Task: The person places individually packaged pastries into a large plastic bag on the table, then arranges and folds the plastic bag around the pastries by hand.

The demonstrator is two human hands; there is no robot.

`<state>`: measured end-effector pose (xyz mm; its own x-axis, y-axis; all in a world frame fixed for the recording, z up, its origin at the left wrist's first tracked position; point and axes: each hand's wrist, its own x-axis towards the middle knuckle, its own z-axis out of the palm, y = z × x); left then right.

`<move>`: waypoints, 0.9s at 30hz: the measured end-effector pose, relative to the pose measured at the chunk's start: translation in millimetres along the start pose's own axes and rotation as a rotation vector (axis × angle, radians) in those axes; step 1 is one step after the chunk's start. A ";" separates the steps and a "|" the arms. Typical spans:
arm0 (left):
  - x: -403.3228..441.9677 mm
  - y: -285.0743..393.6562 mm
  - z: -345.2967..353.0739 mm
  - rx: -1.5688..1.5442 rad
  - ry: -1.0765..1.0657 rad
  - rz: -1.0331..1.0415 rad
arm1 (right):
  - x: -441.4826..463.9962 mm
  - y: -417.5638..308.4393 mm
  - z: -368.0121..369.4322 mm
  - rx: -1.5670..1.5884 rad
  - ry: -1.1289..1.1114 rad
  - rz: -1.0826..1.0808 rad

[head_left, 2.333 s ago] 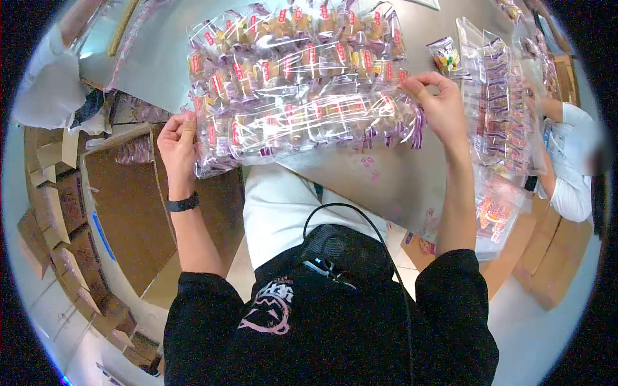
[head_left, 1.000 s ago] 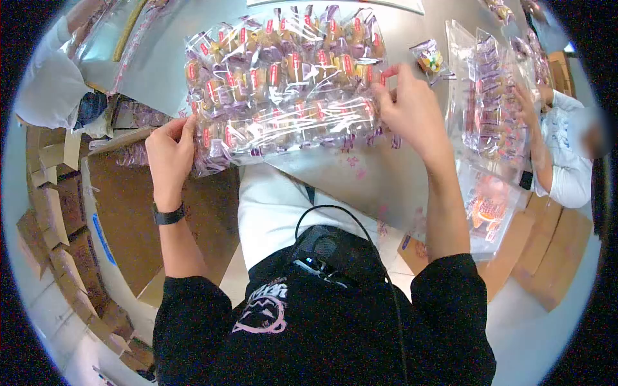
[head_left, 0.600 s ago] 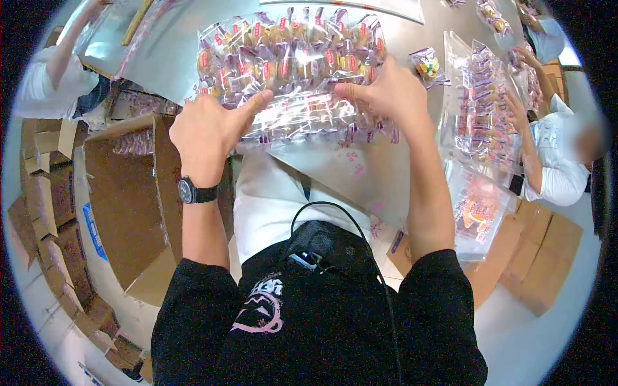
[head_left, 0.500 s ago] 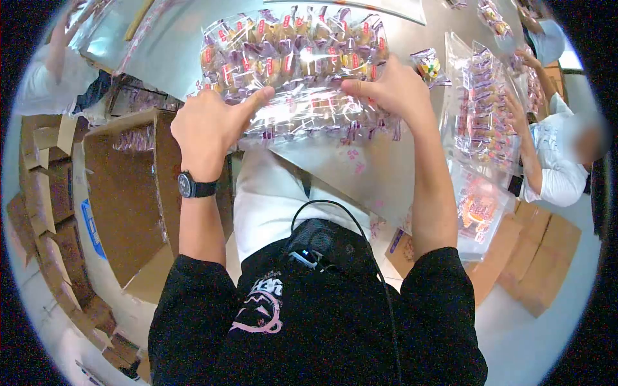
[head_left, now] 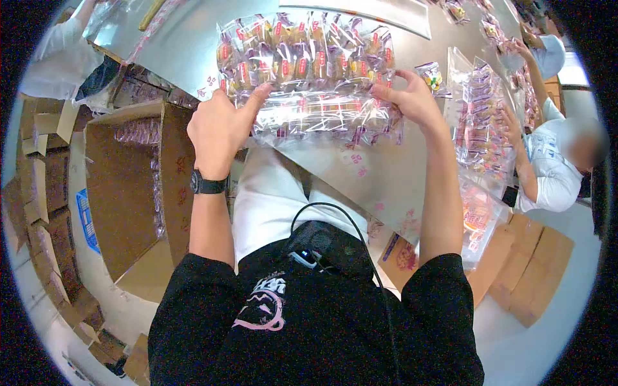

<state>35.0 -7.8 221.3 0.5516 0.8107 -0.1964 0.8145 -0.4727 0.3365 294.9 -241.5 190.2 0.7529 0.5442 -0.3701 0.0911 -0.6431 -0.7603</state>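
Note:
A clear plastic bag of wrapped snacks (head_left: 306,67) lies across the metal table edge in front of me. Its small packets have purple ends and red labels and sit in rows; the near part of the film is shiny. My left hand (head_left: 217,132) grips the bag's left side, thumb on top and the fingers hidden behind it. At the right side, my right hand (head_left: 417,101) holds the bag with its thumb on the upper face. A loose wrapped snack (head_left: 430,76) rests on the table just beyond my right hand.
An open cardboard box (head_left: 122,206) with bagged packets inside stands at my left. To the right, another bag of snacks (head_left: 479,122) lies under a co-worker's hands (head_left: 512,125). Printed plastic bags (head_left: 476,215) hang near the table edge (head_left: 360,199). Cartons (head_left: 531,264) sit on the floor.
The bag and both hands have shifted slightly right in view. My right hand has moved a little down along the bag's side, its thumb nearer the right edge.

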 end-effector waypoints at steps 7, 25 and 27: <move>20.3 3.0 -0.6 -0.022 -0.059 -0.028 | -12.5 -20.4 12.5 -0.440 0.193 0.006; -1.3 46.1 20.7 -0.010 0.195 -0.149 | -41.8 -84.7 72.2 -0.718 0.158 0.225; -0.6 45.6 23.9 0.007 0.221 -0.130 | -41.0 -81.4 76.8 -0.712 0.203 0.223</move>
<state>76.1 -38.0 214.8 0.3900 0.9203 -0.0311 0.8777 -0.3613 0.3149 206.6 -170.2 226.2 0.9011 0.2961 -0.3167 0.2688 -0.9547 -0.1276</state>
